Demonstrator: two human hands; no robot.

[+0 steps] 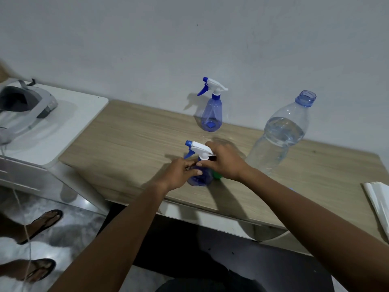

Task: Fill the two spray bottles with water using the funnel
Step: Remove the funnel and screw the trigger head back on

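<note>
Near spray bottle (199, 180) stood at table (126, 140) front, body gripped by left hand (180, 173), neck pinched by right hand (224, 162), green funnel (217, 175) partly hidden beneath, second spray bottle (211, 114) upright by wall, open water bottle (277, 140) at right.

green funnel (218, 176) mostly behind right hand (224, 163)

Bare tabletop (130, 140) left of bottles.

No text, label, brand or number reads anywhere. Near spray bottle (199, 181), far spray bottle (211, 114) and water bottle (280, 135) show bare plastic only. Headset (23, 102) on the side table: any marking too small to tell.
</note>
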